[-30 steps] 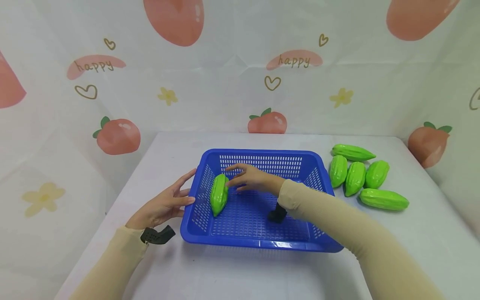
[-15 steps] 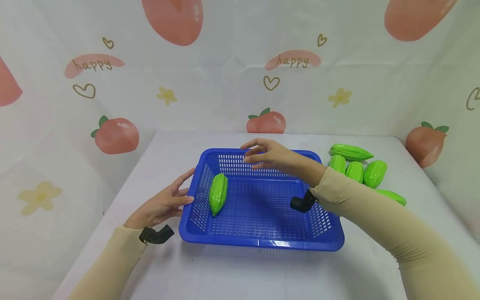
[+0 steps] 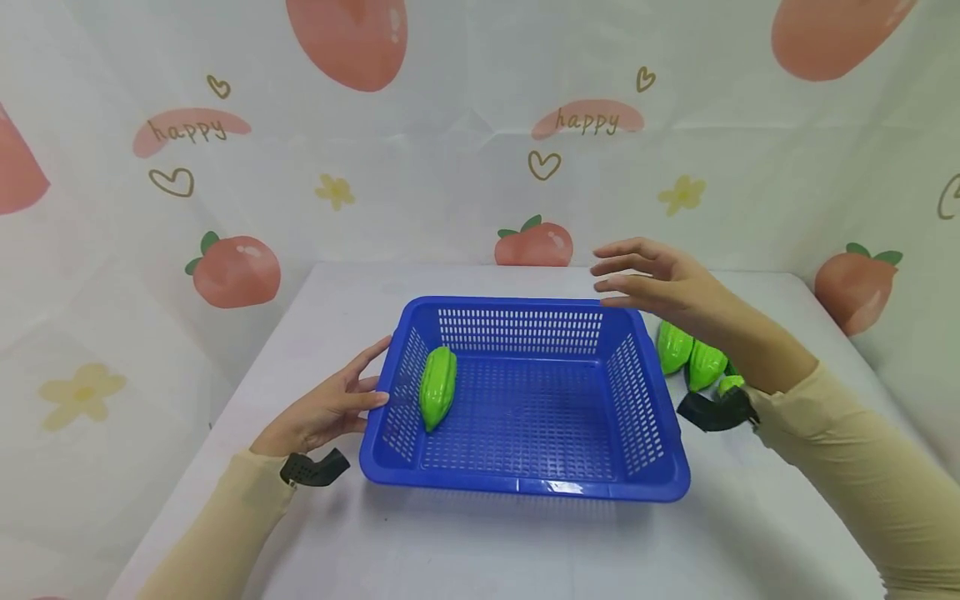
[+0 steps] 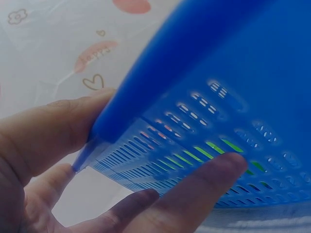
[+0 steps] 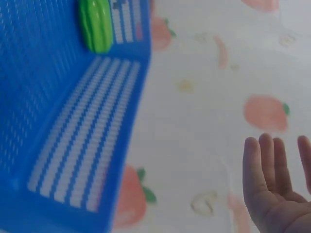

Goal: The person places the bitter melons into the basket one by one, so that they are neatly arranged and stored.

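A blue plastic basket [image 3: 525, 487] with slotted walls stands on the white table. My left hand [image 3: 326, 408] holds its left rim; in the left wrist view the fingers [image 4: 209, 182] lie against the slotted outer wall. Inside, along the left wall, lies one bright green, ridged, elongated vegetable-like piece [image 3: 438, 387], tapered at the near end; it also shows in the right wrist view [image 5: 95, 26]. My right hand [image 3: 667, 287] hovers by the back right corner of the basket, fingers spread loosely, holding nothing.
More of the same green pieces [image 3: 707, 365] lie on the table right of the basket, partly hidden behind the right hand and wrist. A white cloth [image 3: 420, 167] printed with peaches and hearts hangs behind the table.
My right hand has risen from beside the green piece in the basket and moved right, out past the rim toward the other pieces. Left hand, basket and the piece inside hold their places.
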Tool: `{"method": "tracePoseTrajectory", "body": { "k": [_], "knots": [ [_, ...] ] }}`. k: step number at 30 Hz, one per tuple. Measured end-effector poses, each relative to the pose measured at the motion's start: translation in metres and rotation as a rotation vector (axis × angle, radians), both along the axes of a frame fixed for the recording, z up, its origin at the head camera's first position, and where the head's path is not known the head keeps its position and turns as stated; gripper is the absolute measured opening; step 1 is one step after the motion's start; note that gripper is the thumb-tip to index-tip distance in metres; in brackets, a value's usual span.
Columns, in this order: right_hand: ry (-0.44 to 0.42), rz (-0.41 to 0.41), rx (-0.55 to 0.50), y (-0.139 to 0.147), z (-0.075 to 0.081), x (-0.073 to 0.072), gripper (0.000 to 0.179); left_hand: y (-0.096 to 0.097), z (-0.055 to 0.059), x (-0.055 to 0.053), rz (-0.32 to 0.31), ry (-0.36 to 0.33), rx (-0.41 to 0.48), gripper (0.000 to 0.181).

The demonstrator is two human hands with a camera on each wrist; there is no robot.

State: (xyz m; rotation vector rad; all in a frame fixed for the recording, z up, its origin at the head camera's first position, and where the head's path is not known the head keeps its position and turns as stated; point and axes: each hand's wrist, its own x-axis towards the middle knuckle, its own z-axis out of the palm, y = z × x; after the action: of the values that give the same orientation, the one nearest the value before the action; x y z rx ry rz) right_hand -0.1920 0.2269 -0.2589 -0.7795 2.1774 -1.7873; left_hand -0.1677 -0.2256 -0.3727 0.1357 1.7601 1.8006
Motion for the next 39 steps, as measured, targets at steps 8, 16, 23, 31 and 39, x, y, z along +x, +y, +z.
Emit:
{"method": "tracePoseTrajectory", "body": {
  "k": [8, 16, 23, 31, 39],
  "knots": [
    [0.079, 0.048, -0.281, 0.07, -0.02, 0.016, 0.045, 0.0, -0.001, 0.0, -0.002, -0.005, 0.009, 0.089],
    [0.127, 0.003, -0.477, 0.13, -0.06, 0.035, 0.046, 0.0, -0.002, 0.0, 0.003, -0.005, 0.007, 0.089],
    [0.179, -0.043, -0.472, 0.168, -0.096, 0.049, 0.044, -0.001, -0.002, 0.0, -0.008, 0.004, 0.012, 0.089],
    [0.145, -0.353, -0.09, 0.197, -0.126, 0.06, 0.051, -0.001, -0.002, 0.0, -0.006, -0.005, 0.009, 0.089],
    [0.127, -0.312, 0.209, 0.218, -0.143, 0.054, 0.052, 0.0, 0.0, 0.0, -0.009, 0.008, -0.003, 0.091]
  ]
}}
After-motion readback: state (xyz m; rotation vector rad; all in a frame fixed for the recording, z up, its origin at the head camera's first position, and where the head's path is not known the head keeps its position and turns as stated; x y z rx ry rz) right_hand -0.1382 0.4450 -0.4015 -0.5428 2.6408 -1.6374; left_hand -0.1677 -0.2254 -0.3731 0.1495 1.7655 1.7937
